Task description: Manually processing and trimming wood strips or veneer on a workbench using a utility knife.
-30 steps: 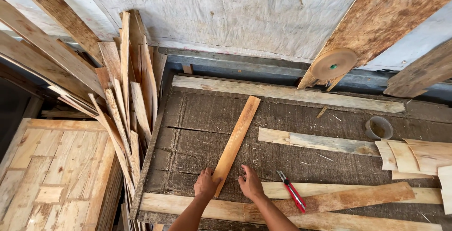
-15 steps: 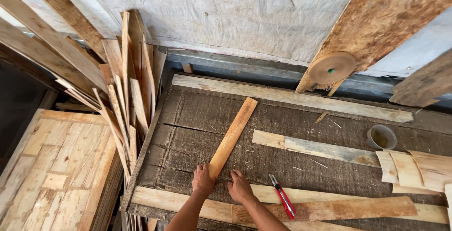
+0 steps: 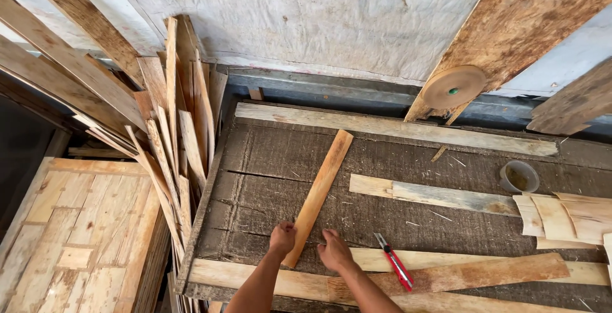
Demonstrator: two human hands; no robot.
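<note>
A narrow light wooden slat (image 3: 320, 190) lies slanted on a dark weathered workbench (image 3: 261, 160), its far end pointing up and to the right. My left hand (image 3: 282, 238) rests against the slat's near end on its left side. My right hand (image 3: 334, 251) lies on the bench just right of that end, fingers spread flat. Neither hand is closed around the slat. A red utility knife (image 3: 395, 262) lies on the bench to the right of my right hand.
Long pale boards (image 3: 408, 129) lie across the bench at back, middle and front. Thin veneer pieces (image 3: 561, 217) and a small grey cup (image 3: 519, 176) sit at right. Loose slats (image 3: 172, 141) lean at left over a pallet (image 3: 76, 224). A round wooden disc (image 3: 454, 87) hangs behind.
The view has shifted slightly. Both hands stay at the slat's near end, and the slat keeps its slanted lie.
</note>
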